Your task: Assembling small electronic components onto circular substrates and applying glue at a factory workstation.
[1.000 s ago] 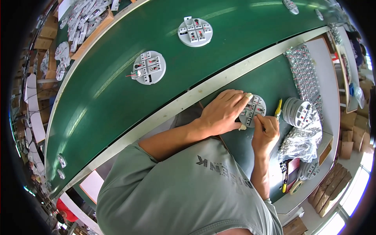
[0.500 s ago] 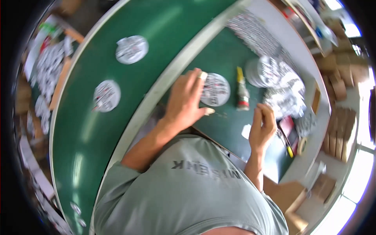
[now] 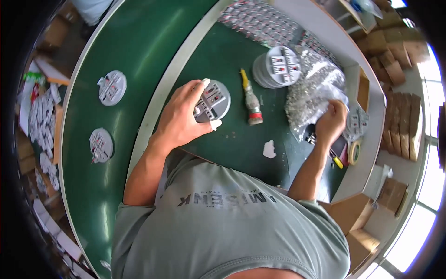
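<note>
My left hand grips a round grey disc by its edge, thumb and forefinger spread around it, with white covers on those fingertips. Small metal and red-marked parts sit in the disc's raised slots. At the right, my right hand is closed at the edge of a clear plastic bag filled with small shiny metal parts. Its fingertips are partly hidden, so anything small between them does not show. Between the hands lies a screwdriver-like tool with a yellow tip and a red band.
Stacked grey discs stand beside the bag. Rows of small parts line the back. A white scrap, a tape roll and a yellow-handled tool lie nearer. Left of a pale divider, a green belt carries discs.
My right hand has moved from in front of the bag onto its edge. My left hand stays at the disc. The whole view has shifted, and discs on the belt appear lower.
</note>
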`<state>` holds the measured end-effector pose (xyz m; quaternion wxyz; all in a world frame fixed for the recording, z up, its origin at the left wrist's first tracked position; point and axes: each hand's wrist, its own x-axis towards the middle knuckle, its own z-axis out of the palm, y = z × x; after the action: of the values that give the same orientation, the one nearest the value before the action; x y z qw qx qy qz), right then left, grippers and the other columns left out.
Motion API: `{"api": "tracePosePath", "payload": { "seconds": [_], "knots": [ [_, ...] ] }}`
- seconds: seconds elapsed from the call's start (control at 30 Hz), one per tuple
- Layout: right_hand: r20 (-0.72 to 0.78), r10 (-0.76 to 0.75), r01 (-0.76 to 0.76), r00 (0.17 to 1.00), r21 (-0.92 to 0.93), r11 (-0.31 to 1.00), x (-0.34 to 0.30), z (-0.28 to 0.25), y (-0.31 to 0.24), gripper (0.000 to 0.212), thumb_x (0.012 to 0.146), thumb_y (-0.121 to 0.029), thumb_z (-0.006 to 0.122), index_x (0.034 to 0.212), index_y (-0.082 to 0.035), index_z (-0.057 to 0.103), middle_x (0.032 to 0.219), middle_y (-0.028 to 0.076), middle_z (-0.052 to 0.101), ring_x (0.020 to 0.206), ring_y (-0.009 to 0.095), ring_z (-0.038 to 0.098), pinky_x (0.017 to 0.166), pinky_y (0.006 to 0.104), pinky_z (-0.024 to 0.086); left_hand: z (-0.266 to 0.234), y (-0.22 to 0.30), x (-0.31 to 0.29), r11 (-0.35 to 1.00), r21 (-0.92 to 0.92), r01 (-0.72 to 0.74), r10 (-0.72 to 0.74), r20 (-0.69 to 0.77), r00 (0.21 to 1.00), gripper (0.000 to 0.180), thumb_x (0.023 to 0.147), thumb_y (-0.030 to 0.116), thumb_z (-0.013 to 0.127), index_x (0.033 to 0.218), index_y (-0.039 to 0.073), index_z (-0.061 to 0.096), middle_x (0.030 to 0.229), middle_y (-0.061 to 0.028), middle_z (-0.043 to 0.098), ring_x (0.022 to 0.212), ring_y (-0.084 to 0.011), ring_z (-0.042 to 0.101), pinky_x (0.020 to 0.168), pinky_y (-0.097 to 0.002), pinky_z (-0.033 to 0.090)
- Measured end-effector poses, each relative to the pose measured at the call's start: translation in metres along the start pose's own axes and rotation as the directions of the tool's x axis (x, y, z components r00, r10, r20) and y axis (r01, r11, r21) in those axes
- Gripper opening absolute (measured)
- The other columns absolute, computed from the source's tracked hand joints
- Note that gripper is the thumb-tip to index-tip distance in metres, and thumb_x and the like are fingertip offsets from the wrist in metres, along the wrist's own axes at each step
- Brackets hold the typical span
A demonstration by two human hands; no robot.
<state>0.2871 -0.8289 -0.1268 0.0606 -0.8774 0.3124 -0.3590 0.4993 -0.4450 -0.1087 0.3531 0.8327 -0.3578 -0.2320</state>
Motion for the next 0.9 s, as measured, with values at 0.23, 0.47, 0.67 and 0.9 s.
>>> {"api": "tracePosePath", "payload": {
  "seconds": [0.23,0.47,0.67,0.9],
  "knots": [
    [0.724,0.403,-0.708,0.56,0.167,0.686,0.012,-0.009,0.008,0.029,0.101,-0.011,0.072,0.128,-0.001,0.074,0.098,0.015,0.076,0.09,0.017,0.072,0.079,0.0343,0.057,-0.009,-0.018,-0.013,-0.214,-0.971,0.104,-0.017,0.11,0.994,0.086,0.109,0.058,0.059,0.169,0.0,0.036,0.159,-0.0229,0.056,0.138,-0.0353,0.065,0.12,-0.0548,0.052],
    [0.489,0.085,-0.039,0.868,-0.104,0.994,0.025,0.054,0.04,0.03,0.1,-0.02,0.077,0.124,-0.003,0.078,0.099,0.02,0.08,0.085,0.032,0.077,0.079,0.0431,0.058,0.01,-0.033,-0.013,-0.107,-0.988,0.111,-0.141,0.125,0.982,0.082,0.113,0.069,0.04,0.162,0.003,0.046,0.151,-0.0182,0.064,0.133,-0.0294,0.069,0.107,-0.0516,0.062],
    [0.362,0.17,-0.151,0.917,-0.081,0.985,0.01,0.066,0.034,0.027,0.099,-0.026,0.079,0.114,-0.003,0.08,0.101,0.019,0.081,0.09,0.039,0.077,0.083,0.0473,0.057,0.007,-0.021,-0.012,0.142,-0.974,0.177,-0.343,0.119,0.932,0.072,0.115,0.064,0.042,0.152,0.004,0.056,0.135,-0.0113,0.072,0.115,-0.018,0.074,0.086,-0.0417,0.065],
    [0.222,0.203,-0.187,0.954,-0.092,0.978,0.006,0.072,0.027,0.026,0.099,-0.026,0.078,0.111,-0.002,0.079,0.1,0.02,0.08,0.091,0.041,0.076,0.085,0.0491,0.057,0.011,-0.044,-0.007,0.209,-0.961,0.184,-0.158,0.152,0.976,0.067,0.116,0.061,0.042,0.146,0.002,0.059,0.117,-0.0097,0.077,0.091,-0.0177,0.079,0.065,-0.0381,0.064]
  ]
}}
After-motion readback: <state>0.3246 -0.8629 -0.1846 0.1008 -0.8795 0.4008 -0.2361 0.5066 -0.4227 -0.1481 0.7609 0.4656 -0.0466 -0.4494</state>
